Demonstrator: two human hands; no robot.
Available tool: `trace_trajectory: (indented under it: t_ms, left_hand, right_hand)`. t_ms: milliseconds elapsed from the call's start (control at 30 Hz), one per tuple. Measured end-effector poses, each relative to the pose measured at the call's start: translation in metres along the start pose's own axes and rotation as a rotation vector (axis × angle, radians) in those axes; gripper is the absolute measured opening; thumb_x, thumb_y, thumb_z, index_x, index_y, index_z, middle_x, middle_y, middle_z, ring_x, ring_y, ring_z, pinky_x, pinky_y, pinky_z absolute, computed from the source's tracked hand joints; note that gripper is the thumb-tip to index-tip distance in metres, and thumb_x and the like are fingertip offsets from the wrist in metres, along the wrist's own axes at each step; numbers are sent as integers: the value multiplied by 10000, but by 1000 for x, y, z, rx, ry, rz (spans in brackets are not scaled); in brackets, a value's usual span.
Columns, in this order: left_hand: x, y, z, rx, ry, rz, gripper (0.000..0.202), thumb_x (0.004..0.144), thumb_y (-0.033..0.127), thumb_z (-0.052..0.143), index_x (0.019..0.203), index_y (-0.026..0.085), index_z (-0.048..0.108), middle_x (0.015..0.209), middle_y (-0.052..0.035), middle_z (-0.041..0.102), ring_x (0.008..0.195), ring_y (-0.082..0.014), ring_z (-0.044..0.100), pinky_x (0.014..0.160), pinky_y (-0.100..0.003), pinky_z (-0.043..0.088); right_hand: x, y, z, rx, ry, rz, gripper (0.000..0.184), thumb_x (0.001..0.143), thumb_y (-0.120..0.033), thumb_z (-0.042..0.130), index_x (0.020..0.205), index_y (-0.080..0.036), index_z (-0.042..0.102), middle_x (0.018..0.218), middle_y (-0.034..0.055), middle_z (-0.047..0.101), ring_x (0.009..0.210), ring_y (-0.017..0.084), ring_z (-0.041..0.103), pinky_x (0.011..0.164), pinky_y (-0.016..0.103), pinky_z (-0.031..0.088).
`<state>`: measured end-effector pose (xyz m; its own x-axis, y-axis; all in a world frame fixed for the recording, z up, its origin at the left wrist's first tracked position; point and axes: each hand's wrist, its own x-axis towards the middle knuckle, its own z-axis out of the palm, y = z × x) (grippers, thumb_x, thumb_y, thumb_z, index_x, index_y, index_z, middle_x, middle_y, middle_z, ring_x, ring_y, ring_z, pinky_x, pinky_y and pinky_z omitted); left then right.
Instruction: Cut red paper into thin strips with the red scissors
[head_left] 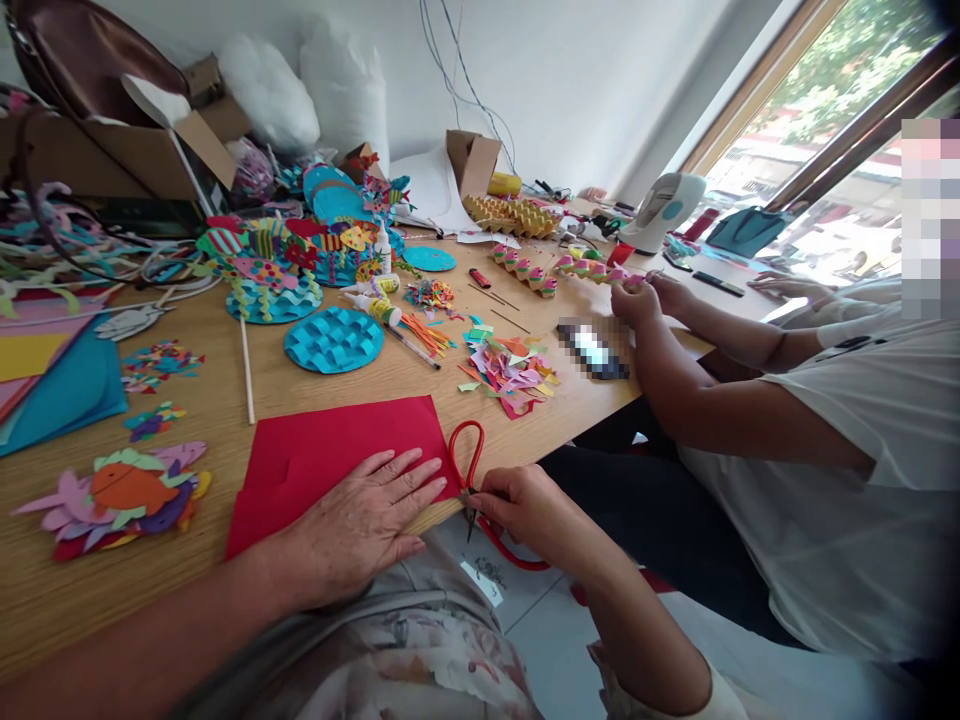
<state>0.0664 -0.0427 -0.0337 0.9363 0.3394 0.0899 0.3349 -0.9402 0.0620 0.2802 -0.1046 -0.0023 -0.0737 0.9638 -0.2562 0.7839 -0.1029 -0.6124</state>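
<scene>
My left hand (365, 515) lies flat on a sheet of red paper (322, 435), fingers stretched toward its right side. At the table's front edge my right hand (525, 505) pinches a pair of scissors (466, 437) near the pivot. Their red loop handles spread apart, one up over the table, the other below my hand; the short blades point down. To the left rests a pile of paper fish cut-outs (135, 490), an orange one on top. Beyond the red paper sits a blue woven paper disc (334, 340), and a heap of coloured paper scraps (510, 365) lies up to the right.
On the right a co-worker's hands (637, 297) hold a pink and green folded paper strip (589, 270). A phone (592, 348) lies before them. Glue bottles (375, 305), a pen (416, 350) and decorated fish (277, 250) stand or lie farther back. Coloured sheets (67, 390) are at far left.
</scene>
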Motion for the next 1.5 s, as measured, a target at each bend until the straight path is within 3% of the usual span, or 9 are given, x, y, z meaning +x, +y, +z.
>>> trace_trajectory:
  t_ms: [600,1167,1500]
  left_hand:
    - [1,0,2,-46,30,-2,510,887,448,290,1340,214,318,1370,-31,425,1274,-199,310,1019,-356,170]
    - [1,1,5,-39,32,-20,524,890,478,227,1332,213,326,1369,-22,428,1283,-188,291,1024,-332,110]
    - [-1,0,5,-45,55,-11,528,885,481,249,1331,209,319,1367,-32,430,1269,-201,321,1023,-354,166]
  right_hand:
    - [-4,-7,8,-58,56,23,285,808,-284,514,553,-158,537,472,-29,501,438,78,355,432,196,262]
    - [-2,-10,13,-36,68,35,292,801,-267,520,530,-163,485,453,-37,467,433,73,340,431,190,249]
    - [-5,-15,14,-53,66,44,271,797,-231,530,537,-162,502,456,-40,474,429,72,340,433,186,256]
